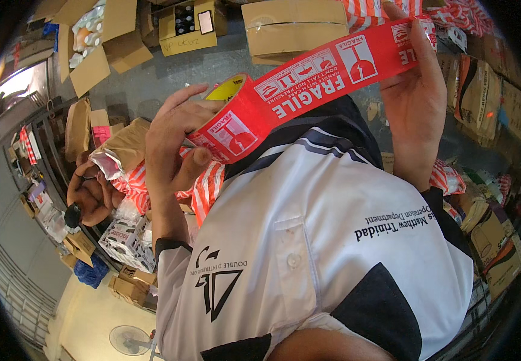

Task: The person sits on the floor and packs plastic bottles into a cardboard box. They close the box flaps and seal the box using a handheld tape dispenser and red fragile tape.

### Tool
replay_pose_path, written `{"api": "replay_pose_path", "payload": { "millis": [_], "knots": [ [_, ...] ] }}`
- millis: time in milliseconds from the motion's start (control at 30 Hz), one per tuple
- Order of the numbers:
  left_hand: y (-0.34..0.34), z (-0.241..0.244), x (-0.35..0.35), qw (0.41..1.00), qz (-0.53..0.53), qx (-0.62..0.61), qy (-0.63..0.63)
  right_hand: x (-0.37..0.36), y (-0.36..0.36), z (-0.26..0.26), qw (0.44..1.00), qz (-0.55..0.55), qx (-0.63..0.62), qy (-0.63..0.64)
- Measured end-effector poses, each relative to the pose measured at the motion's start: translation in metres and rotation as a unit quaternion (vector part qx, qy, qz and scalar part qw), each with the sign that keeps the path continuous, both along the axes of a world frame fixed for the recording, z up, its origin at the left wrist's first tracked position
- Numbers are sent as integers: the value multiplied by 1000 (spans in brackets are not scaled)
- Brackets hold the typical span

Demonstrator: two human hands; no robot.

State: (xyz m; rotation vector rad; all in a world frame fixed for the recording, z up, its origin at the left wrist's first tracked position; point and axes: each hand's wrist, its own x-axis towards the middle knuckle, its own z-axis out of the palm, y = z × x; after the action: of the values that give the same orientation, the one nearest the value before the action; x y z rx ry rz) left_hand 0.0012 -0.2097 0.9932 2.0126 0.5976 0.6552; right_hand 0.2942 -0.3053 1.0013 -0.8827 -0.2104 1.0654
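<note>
A roll of red packing tape (226, 119), printed with white warning signs, sits in my left hand (174, 135). The fingers reach over and into its yellow core, while the thumb lies along the near side. From the roll a long strip of tape (307, 72) runs taut, up and to the right. Its free end is pinched between the thumb and fingers of my right hand (416, 76), whose palm faces the strip. Below the tape is the front of my white and dark shirt (314, 216). Part of a red-and-white striped plastic bag (208, 189) shows beneath my left hand.
Ahead stand a closed carton (294, 34), a carton of dark bottles (186, 31) with a phone (206, 22), and an open carton of white-capped bottles (86, 36). Striped bags (364, 9) lie beyond my right hand. Cartons (479, 99) line the right. Another person (91, 198) is at left.
</note>
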Motion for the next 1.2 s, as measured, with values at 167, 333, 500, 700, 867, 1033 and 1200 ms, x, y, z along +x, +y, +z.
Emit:
{"api": "replay_pose_path", "payload": {
  "millis": [167,333,500,700,867,1033,1200],
  "knots": [
    [10,-3,-9,993,2,101,65,-2,-2,5,996,-56,-65,-27],
    [14,5,-12,965,56,69,246,4,-4,19,995,-11,41,-89],
    [30,-19,-20,998,-28,53,16,30,1,-6,994,-42,43,-95],
    [23,-35,-20,1000,-15,-12,18,80,-16,-41,996,21,88,-20],
    [35,-29,-36,993,18,23,111,20,8,-4,993,-90,-34,-68],
    [48,-38,-47,970,30,64,231,60,-9,-49,991,-55,-24,-122],
    [57,-77,-37,993,-1,65,100,62,-7,-135,987,-107,-114,-32]
  ]
}}
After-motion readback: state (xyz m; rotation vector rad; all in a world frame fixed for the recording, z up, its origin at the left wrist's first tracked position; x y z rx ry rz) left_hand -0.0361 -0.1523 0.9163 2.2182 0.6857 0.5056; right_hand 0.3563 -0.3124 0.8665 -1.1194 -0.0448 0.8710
